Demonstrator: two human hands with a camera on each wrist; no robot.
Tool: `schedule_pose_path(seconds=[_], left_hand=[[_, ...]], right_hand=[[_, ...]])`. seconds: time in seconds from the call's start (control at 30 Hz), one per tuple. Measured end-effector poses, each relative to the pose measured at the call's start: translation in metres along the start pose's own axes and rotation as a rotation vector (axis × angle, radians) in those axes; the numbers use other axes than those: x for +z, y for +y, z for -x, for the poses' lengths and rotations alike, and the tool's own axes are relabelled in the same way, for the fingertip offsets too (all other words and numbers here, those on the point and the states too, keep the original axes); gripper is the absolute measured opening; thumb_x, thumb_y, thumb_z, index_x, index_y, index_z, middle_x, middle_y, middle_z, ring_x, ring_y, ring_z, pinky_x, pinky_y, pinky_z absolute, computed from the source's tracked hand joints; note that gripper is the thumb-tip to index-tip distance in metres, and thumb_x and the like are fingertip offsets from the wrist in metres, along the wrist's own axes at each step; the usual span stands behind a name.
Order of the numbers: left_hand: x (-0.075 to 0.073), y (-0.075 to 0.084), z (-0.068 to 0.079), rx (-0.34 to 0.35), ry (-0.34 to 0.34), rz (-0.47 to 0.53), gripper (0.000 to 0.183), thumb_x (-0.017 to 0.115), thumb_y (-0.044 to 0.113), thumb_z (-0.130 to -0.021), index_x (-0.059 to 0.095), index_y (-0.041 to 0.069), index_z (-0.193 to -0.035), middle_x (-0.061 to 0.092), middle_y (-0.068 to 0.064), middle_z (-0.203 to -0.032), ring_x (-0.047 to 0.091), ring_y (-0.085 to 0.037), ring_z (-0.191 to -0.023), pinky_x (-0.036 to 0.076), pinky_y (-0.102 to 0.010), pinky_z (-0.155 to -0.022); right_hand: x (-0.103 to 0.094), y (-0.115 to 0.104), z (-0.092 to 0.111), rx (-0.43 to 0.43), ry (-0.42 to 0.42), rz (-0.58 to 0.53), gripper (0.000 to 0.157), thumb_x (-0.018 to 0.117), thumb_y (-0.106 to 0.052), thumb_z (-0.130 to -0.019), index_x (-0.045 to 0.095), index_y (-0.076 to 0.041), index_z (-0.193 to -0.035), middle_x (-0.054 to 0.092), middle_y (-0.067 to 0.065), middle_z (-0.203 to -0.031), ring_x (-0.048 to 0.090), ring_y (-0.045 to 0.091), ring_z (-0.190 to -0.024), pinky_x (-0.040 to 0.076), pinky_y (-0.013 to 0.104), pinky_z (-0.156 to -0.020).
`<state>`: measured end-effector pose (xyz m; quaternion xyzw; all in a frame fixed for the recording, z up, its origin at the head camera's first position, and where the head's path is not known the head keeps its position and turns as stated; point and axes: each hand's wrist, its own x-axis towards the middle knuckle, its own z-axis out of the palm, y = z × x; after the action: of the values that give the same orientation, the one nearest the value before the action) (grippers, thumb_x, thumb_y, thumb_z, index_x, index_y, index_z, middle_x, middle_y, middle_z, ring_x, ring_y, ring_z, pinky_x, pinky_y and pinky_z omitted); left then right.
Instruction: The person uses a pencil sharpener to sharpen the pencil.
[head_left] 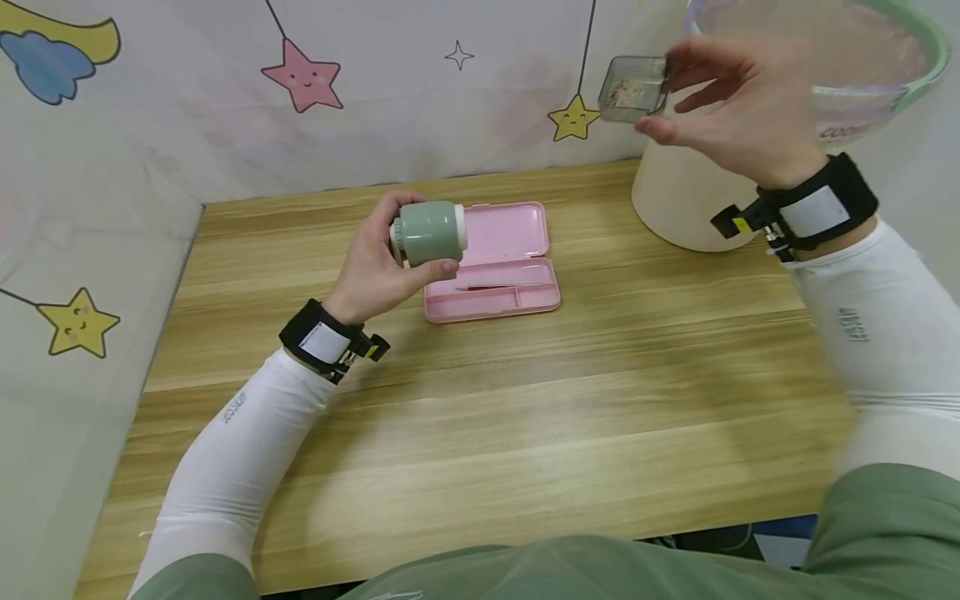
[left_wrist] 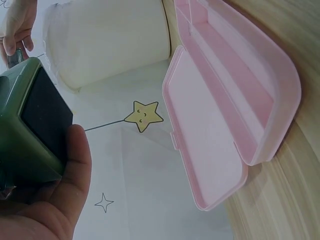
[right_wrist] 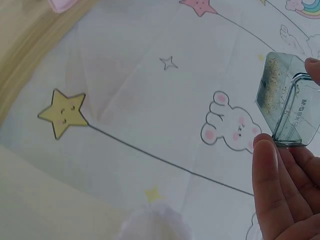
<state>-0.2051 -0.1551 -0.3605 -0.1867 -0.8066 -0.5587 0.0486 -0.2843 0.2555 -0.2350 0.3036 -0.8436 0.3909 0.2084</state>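
Observation:
My left hand (head_left: 372,268) grips a green pencil sharpener (head_left: 431,233) with white ends, held above the table. Its dark flat side faces the camera in the left wrist view. Raised high at the right, my right hand (head_left: 757,104) pinches the sharpener's see-through shavings container (head_left: 633,90) between thumb and fingers. Pale pencil shavings (right_wrist: 272,82) lie inside it, clearest in the right wrist view. The container is tilted and stands near the rim of a bin. Below and beyond my left hand lies an open pink pencil case (head_left: 491,312) holding a thin pencil (head_left: 495,287).
A tall cream bin (head_left: 675,200) with a clear liner and a green rim (head_left: 933,50) stands at the back right. The wooden table (head_left: 525,433) meets a wall (head_left: 412,125) printed with stars at its back edge.

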Motion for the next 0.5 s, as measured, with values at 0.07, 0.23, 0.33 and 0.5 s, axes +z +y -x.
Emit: schedule_pose_path(seconds=[0.07,0.23,0.33,0.5], left_hand=[[0.001,0.0,-0.001,-0.005,-0.005,0.002,0.078,0.095,0.004,-0.085,0.052,0.005,-0.15,0.06,-0.018,-0.14,0.066,-0.031,-0.112,0.061,-0.026,-0.082],[0.0,-0.001,-0.003,-0.011,-0.01,-0.002,0.079,0.095,0.004,-0.084,0.052,0.006,-0.15,0.061,-0.017,-0.139,0.066,-0.032,-0.111,0.06,-0.025,-0.081],[0.001,-0.003,-0.004,-0.008,-0.015,-0.017,0.079,0.096,0.004,-0.084,0.052,0.006,-0.15,0.062,-0.018,-0.139,0.067,-0.032,-0.111,0.06,-0.025,-0.08],[0.002,-0.004,-0.006,-0.008,-0.031,-0.036,0.08,0.096,0.007,-0.085,0.052,0.006,-0.151,0.062,-0.018,-0.141,0.067,-0.033,-0.112,0.06,-0.025,-0.081]], right_hand=[[-0.014,-0.003,-0.002,-0.013,0.035,0.009,0.048,0.094,-0.002,-0.087,0.081,-0.003,-0.133,0.08,-0.022,-0.12,0.076,-0.008,-0.099,0.058,0.006,-0.085],[-0.049,-0.007,-0.007,-0.062,0.1,0.103,0.056,0.096,-0.02,-0.089,0.078,-0.013,-0.141,0.079,-0.026,-0.122,0.073,-0.012,-0.1,0.055,0.003,-0.087],[-0.075,-0.01,-0.011,0.025,0.0,0.275,0.051,0.085,-0.031,-0.101,0.072,-0.02,-0.15,0.067,-0.041,-0.109,0.059,-0.018,-0.09,0.045,0.002,-0.08],[-0.11,0.002,-0.032,-0.056,-0.29,0.394,0.05,0.061,-0.04,-0.117,0.06,-0.024,-0.164,0.059,-0.034,-0.113,0.044,-0.015,-0.097,0.039,0.004,-0.088]])
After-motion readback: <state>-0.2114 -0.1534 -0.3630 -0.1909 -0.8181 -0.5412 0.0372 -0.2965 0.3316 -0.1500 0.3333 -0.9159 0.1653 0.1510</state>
